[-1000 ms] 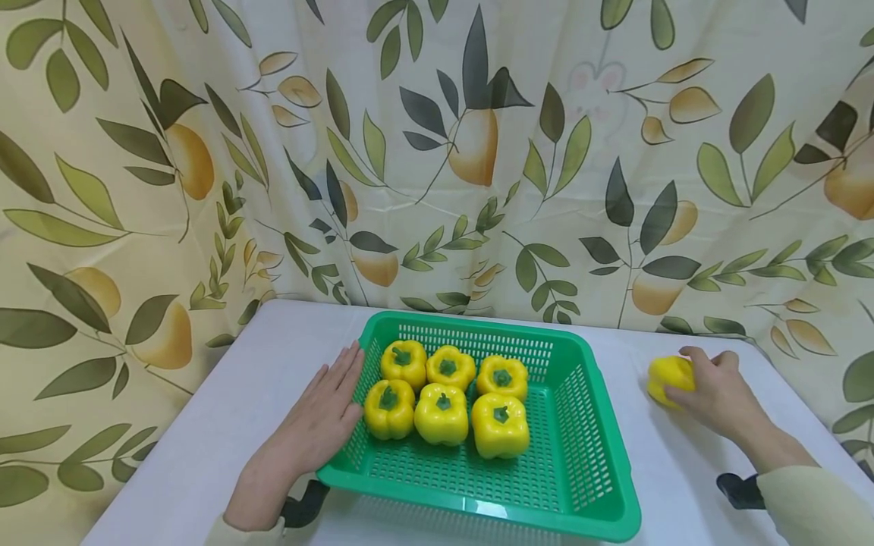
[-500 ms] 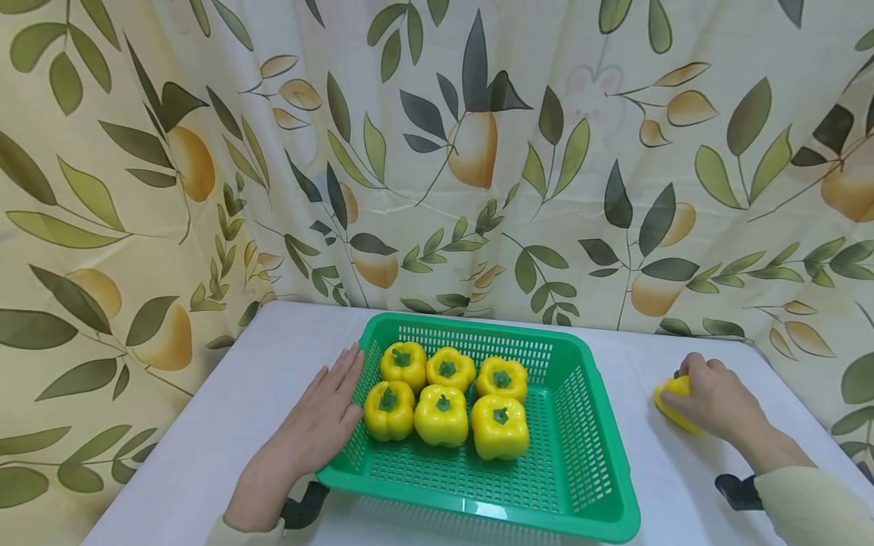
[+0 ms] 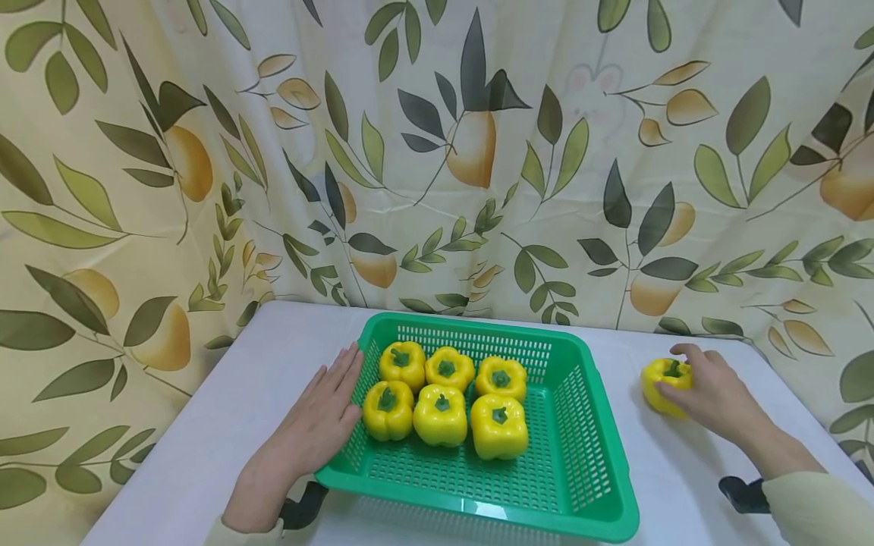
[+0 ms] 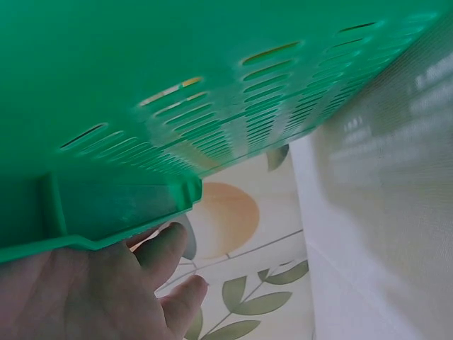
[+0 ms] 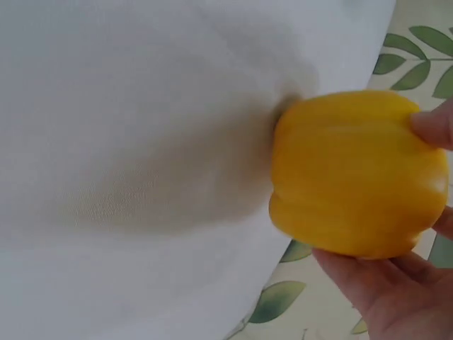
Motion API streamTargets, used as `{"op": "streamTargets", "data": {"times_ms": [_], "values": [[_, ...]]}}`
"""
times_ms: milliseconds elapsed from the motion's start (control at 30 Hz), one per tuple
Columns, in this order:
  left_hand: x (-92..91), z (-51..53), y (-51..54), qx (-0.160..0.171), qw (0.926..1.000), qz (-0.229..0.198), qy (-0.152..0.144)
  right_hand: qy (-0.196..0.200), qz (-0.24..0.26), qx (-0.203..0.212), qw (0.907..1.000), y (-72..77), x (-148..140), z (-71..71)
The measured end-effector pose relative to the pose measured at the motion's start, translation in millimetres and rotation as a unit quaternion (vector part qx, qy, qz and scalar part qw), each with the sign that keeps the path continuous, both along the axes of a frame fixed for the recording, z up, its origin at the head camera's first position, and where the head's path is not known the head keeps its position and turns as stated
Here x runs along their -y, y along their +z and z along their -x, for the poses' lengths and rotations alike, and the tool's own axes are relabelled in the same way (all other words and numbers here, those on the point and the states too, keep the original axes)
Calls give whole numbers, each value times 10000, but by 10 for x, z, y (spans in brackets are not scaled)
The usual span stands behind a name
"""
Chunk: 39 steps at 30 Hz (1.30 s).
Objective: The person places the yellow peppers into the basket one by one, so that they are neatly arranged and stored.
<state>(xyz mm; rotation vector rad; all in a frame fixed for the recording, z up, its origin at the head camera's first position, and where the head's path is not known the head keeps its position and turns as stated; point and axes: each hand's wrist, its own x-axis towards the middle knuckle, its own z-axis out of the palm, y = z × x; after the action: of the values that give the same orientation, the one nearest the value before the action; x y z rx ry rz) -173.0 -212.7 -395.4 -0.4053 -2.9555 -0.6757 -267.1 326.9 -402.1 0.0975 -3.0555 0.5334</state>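
Note:
My right hand [image 3: 720, 394] grips a yellow bell pepper [image 3: 662, 387] at the right of the table, thumb on one side and fingers on the other. The right wrist view shows the same bell pepper [image 5: 357, 173] close up, low over the white cloth. My left hand [image 3: 317, 417] rests with straight fingers along the left rim of a green plastic basket [image 3: 478, 514]. In the left wrist view that hand [image 4: 106, 290] lies against the underside of the basket's rim [image 4: 113, 230]. Several yellow bell peppers [image 3: 442, 415] stand stem up in two rows in the basket's left part.
A white cloth [image 3: 273, 356] covers the table. Behind it hangs a curtain [image 3: 437, 152] printed with leaves and fruit. Dark straps [image 3: 744, 494] show at both wrists. The basket's right part shows bare green mesh [image 3: 546, 425].
The pepper in my right hand was tilted half a second ago and now stands upright with its green stem showing. My left hand, the basket and its peppers have stayed in place.

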Motion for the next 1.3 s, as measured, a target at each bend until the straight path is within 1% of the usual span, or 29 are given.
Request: {"op": "streamTargets", "data": {"times_ms": [67, 167, 267, 333, 467, 733, 1100, 1300], "values": [[-2, -1, 0, -4, 10000, -3, -10, 75, -65, 49, 9999, 0, -18, -7], [-4, -3, 0, -1, 10000, -2, -18, 181, -194, 230, 9994, 18, -60, -18], [-5, -4, 3, -7, 10000, 4, -16, 238, -293, 418, 9984, 39, -101, -34], [-4, -4, 6, 3, 10000, 13, -9, 274, -362, 465, 9979, 52, -126, -45], [-7, -4, 9, 25, 10000, 10, -12, 379, -494, 412, 9972, 74, -159, -56], [-11, -5, 7, 18, 10000, 15, -12, 824, -486, 377, 9947, 111, -186, -55], [1, 0, -8, 35, 10000, 2, 13, 855, -573, 373, 9940, 140, -123, -43], [5, -3, 1, 56, 10000, -17, 17, 981, -567, 283, 9932, 168, -63, -62]]}}
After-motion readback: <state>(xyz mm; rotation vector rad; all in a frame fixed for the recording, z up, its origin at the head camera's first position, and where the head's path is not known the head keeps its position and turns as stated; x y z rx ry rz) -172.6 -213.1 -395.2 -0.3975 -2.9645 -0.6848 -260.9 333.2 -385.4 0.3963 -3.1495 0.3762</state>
